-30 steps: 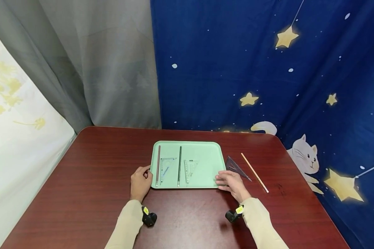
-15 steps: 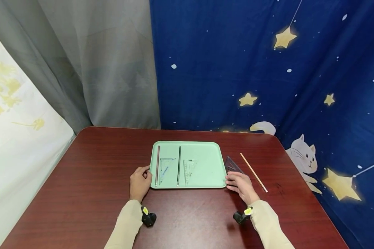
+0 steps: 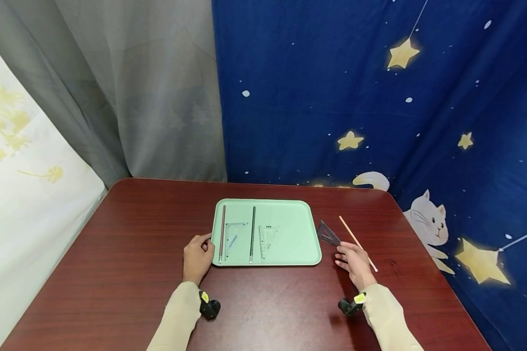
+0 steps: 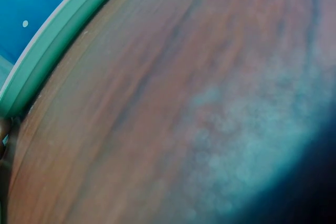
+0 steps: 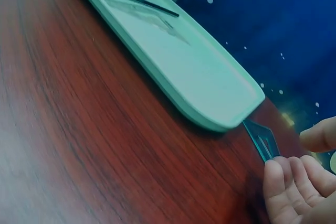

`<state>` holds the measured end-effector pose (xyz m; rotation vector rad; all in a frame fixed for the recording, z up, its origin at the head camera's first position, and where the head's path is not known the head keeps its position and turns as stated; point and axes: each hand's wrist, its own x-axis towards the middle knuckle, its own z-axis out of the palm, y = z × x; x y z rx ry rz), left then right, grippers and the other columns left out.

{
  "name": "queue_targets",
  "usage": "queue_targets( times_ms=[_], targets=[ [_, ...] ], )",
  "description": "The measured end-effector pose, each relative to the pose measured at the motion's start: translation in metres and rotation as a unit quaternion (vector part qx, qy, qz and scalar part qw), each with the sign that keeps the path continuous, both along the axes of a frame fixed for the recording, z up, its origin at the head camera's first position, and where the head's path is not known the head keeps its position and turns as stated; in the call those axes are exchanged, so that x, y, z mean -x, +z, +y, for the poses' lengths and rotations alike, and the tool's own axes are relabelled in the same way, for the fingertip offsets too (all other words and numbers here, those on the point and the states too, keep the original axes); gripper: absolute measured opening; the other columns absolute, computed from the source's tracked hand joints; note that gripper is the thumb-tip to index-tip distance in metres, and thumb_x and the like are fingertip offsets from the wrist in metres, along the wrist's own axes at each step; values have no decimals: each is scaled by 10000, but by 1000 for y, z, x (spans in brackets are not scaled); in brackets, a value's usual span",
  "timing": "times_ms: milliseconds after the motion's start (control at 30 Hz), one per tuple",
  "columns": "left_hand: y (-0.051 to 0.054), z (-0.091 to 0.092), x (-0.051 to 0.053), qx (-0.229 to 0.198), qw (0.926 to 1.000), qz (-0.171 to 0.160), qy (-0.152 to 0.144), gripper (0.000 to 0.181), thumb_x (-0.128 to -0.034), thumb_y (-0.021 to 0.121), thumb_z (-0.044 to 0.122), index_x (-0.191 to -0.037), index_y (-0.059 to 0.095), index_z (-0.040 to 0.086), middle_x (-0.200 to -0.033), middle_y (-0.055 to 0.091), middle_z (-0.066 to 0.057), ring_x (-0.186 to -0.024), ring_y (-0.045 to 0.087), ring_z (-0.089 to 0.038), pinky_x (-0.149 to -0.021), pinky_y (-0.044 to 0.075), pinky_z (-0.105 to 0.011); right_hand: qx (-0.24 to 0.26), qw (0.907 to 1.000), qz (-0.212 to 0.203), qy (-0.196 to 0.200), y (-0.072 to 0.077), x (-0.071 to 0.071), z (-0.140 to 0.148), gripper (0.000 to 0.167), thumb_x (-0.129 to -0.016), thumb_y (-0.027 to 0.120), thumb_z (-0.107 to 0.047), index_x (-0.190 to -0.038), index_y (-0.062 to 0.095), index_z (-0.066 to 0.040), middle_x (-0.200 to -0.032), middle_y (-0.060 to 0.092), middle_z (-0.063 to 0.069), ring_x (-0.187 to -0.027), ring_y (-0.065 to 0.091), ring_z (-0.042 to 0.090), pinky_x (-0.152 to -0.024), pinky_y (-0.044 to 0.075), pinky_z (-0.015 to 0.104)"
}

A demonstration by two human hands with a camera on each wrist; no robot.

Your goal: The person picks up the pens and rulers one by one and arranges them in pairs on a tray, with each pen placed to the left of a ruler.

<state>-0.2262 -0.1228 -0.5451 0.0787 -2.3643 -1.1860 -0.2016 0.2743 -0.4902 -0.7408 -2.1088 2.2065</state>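
A light green tray [image 3: 292,243] lies on the table, holding a red pencil [image 3: 222,234], a dark green pencil [image 3: 252,234] and two clear set squares, one left [image 3: 235,236] and one right [image 3: 269,239]. My left hand [image 3: 197,258] grips the tray's left rim with curled fingers; the left wrist view shows mostly table and a strip of rim [image 4: 52,38]. On the table, a dark translucent set square [image 3: 327,233] lies by the tray's right side. My right hand [image 3: 354,263] reaches over its near end, thumb apart from the fingers [image 5: 275,179], which partly hide it.
A plain wooden-coloured pencil [image 3: 351,231] lies slanted right of the dark set square, partly behind my right hand. The reddish-brown table [image 3: 263,302] ends at grey [image 3: 171,97] and blue starry [image 3: 298,122] curtains.
My right hand has moved right, from the tray's right corner to the near end of the dark set square. The left hand and tray stay put.
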Motion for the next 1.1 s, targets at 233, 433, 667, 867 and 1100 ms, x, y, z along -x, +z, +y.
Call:
queue_targets(
  times_ms=[233,433,667,867,1100],
  targets=[
    [-1,0,1,45,10000,60,21,252,-846,570,27,-1039,732,19,-724,593,-50,-575,445,-88,-563,384,-236,-809,9967,59,-92,-2,-2,12,422,-867,556,-10,-1252,471,140,-695,605,-103,-612,583,31,-557,511,187],
    [-1,0,0,21,10000,-3,8,256,-847,572,28,-1048,730,22,-731,596,-53,-572,441,-82,-562,382,-233,-1192,9925,62,-276,-2,-2,23,405,-857,584,-22,-1222,504,133,-636,595,-144,-589,569,23,-536,497,176],
    [0,1,0,-18,10000,-37,-46,256,-853,567,27,-1053,726,15,-734,594,-57,-566,431,-79,-562,377,-229,-1370,9904,-70,-188,5,0,39,424,-867,589,-47,-1247,507,123,-653,597,-132,-609,572,15,-559,508,184],
    [1,1,-1,-14,10000,-82,-47,255,-855,568,26,-1056,725,14,-723,581,-53,-557,415,-65,-560,370,-226,-1898,9812,-289,-213,6,0,56,415,-871,592,-92,-1241,532,86,-662,576,-146,-617,556,6,-569,490,192],
    [0,1,0,-16,10000,-49,8,254,-850,570,29,-1048,728,17,-725,587,-52,-559,422,-65,-561,376,-229,-3005,9516,-547,-348,2,-1,64,365,-821,651,-166,-1132,624,24,-767,646,-29,-676,530,53,-655,420,254]
  ],
)
